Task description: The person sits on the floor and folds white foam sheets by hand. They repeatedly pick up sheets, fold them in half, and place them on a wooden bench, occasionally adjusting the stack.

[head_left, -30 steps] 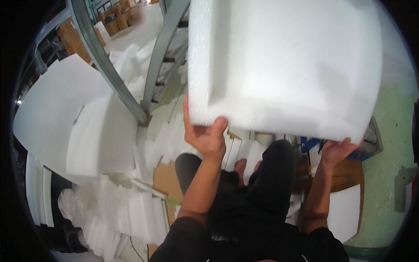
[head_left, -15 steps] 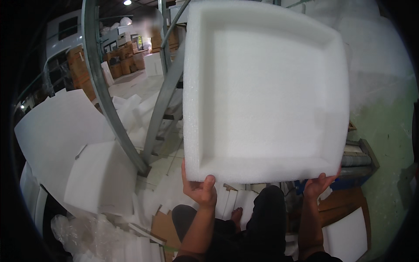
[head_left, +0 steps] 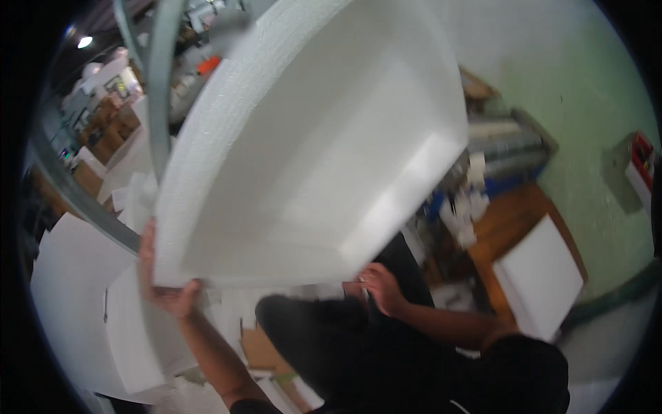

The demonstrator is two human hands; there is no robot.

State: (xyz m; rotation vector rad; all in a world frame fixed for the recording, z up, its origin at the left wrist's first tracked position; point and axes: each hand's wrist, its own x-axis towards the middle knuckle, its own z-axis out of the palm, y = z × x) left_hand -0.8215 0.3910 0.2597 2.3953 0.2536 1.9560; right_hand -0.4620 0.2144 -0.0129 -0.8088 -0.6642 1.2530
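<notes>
Left hand (head_left: 170, 292) and right hand (head_left: 384, 288) clamped on a plain white foam tray (head_left: 296, 172)

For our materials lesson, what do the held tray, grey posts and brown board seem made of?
Tray: probably plastic foam, matt, from its thick, white, grainy wall.
Grey posts: likely metal, dull, from their slim grey lengths.
Brown board: perhaps wood, from its colour; finish and grain are blurred.

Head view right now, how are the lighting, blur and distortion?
Head view: blur softens the white foam tray and left hand; head view: a bright patch lights the tray's right inner wall; head view: lower-left grey metal post looks bowed, picture corners black.
</notes>
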